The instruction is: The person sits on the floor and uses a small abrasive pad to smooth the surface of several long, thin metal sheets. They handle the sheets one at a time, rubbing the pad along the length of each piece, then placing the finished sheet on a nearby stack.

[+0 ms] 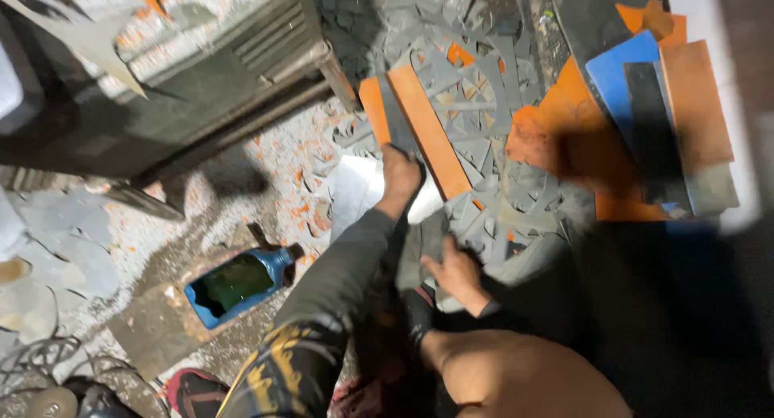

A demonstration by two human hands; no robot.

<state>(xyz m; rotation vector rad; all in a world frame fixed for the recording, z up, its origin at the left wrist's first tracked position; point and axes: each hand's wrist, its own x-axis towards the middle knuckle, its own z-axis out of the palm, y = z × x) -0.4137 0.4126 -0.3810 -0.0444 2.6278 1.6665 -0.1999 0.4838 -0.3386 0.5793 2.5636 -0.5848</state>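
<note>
Bare knee (516,378) nearest camera. Right hand (455,274) curled, pinching grey sheet (419,245) on floor. Left hand (401,176) pressed on its far end. Sheet judged thin, light, floppy; grip at edges.

Blurred sheets (645,112), right edge

1 head camera looks steeply down from above, close over the left hand (401,174) and right hand (453,270), onto a floor (266,176) littered with scraps (476,103).
</note>
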